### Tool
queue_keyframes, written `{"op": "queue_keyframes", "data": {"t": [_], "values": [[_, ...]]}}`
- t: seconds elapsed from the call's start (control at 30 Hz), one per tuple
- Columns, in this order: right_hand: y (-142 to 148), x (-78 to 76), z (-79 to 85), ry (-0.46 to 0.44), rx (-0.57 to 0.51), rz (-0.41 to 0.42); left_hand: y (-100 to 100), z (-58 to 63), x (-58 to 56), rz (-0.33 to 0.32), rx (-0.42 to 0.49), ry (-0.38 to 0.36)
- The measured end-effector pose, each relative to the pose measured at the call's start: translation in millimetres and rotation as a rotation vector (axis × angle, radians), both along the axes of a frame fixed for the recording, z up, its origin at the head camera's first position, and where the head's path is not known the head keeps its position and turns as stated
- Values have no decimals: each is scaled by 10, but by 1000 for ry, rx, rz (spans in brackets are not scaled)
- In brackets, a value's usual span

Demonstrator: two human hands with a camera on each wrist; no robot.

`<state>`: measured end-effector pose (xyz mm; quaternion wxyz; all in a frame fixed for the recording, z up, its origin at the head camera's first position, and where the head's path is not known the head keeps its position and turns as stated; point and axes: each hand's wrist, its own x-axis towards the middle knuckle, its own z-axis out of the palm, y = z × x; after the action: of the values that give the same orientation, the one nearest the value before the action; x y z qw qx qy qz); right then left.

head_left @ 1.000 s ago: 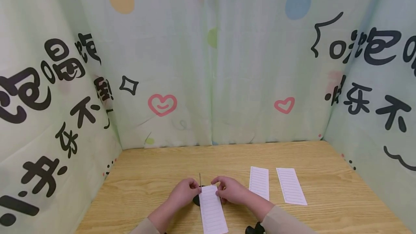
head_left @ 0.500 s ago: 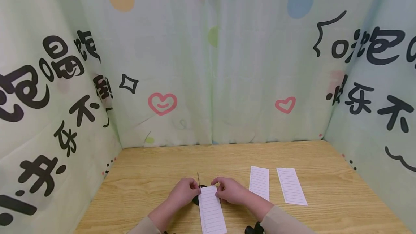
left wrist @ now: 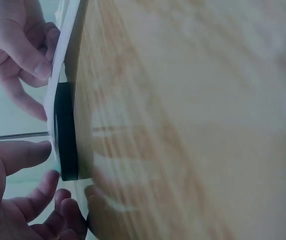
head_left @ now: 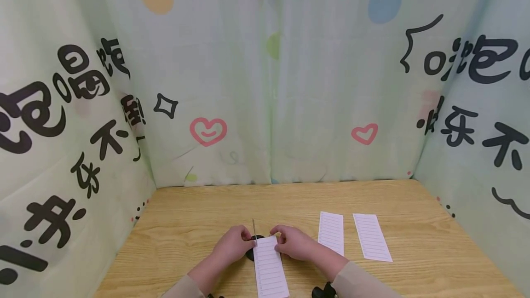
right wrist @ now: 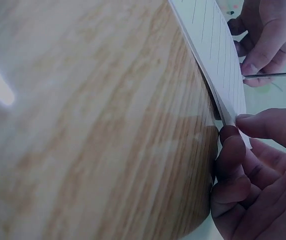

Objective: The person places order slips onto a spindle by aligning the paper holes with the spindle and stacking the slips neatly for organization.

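A lined white paper slip (head_left: 270, 268) lies between both hands over the round black base (head_left: 250, 255) of a bill spike. The thin metal spike (head_left: 254, 226) stands up at the slip's far left corner; whether it pierces the paper I cannot tell. My left hand (head_left: 234, 243) pinches that corner between thumb and finger, close beside the spike. On the right edge, my right hand (head_left: 295, 243) pinches the slip, thumb above and fingers below, as the right wrist view shows. In the left wrist view the black base (left wrist: 67, 132) sits directly under the paper.
Two more lined slips lie flat to the right, one (head_left: 331, 231) partly behind the right forearm and another (head_left: 372, 237) farther right. A dark object (head_left: 324, 291) shows by the right sleeve. Printed curtains (head_left: 232, 82) enclose the wooden table (head_left: 198, 210) at the back and sides.
Both hands keep their hold on the slip beside the spike, with barely any movement. The head view has shifted slightly.
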<state>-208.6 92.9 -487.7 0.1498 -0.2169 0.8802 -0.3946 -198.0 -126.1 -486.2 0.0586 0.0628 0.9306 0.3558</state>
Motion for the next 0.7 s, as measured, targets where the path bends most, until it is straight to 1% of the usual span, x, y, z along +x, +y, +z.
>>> {"op": "queue_keyframes", "data": {"t": [0.1,0.17,0.3,0.47,0.57,0.63,0.7], "values": [[27,10,15,9,9,-15,-16,10,11,19,-6,1],[49,20,24,15,10,-23,-31,12,22,9,-4,10],[119,47,51,30,9,-35,-62,24,49,-38,0,18],[263,77,114,53,13,-55,-96,19,44,-102,8,-28],[377,86,134,49,18,-81,-122,31,58,-131,25,-50],[464,82,141,46,20,-101,-138,38,73,-147,29,-49],[558,73,142,62,41,-124,-154,44,83,-159,35,-43]]}}
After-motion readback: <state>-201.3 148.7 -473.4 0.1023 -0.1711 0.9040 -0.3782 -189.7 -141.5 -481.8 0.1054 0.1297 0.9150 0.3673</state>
